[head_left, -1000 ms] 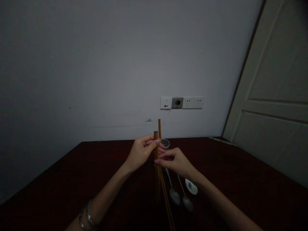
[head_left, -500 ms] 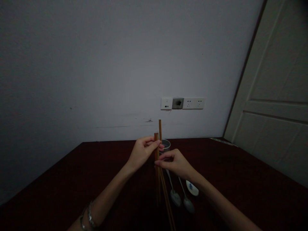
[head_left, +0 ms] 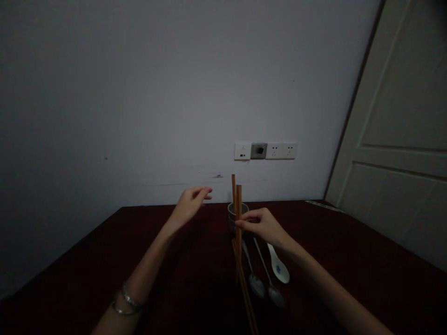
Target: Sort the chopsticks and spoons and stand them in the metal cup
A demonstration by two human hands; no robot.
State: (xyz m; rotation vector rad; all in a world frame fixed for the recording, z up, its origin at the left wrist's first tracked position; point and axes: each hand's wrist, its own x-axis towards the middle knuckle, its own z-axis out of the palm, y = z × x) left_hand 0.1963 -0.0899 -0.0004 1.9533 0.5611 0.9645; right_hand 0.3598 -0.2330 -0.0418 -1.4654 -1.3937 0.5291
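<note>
My right hand point(head_left: 261, 225) pinches a pair of wooden chopsticks point(head_left: 239, 200) between thumb and fingers, holding them upright. Just behind them stands a round cup point(head_left: 231, 218), partly hidden by the held pair. Other chopsticks point(head_left: 233, 185) rise out of this cup. To the left, my left hand point(head_left: 189, 202) hovers in the air with fingers stretched and nothing in them. More chopsticks point(head_left: 248, 302) lie on the table toward me, below the right hand. Beside these are two metal spoons, a left one point(head_left: 257, 286) and a right one point(head_left: 275, 296), plus a white ceramic spoon point(head_left: 280, 270) with a blue mark.
The dark red table point(head_left: 185, 279) reaches back to a pale wall point(head_left: 174, 102). Sockets and switches point(head_left: 265, 151) are set in the wall above the cup. A light panelled door point(head_left: 401, 139) is at the right. A thin strip point(head_left: 324, 206) lies at the table's back right edge.
My left hand has let go of the chopsticks and moved left. My right hand keeps the pair and has shifted slightly right and up, bringing them in front of the cup.
</note>
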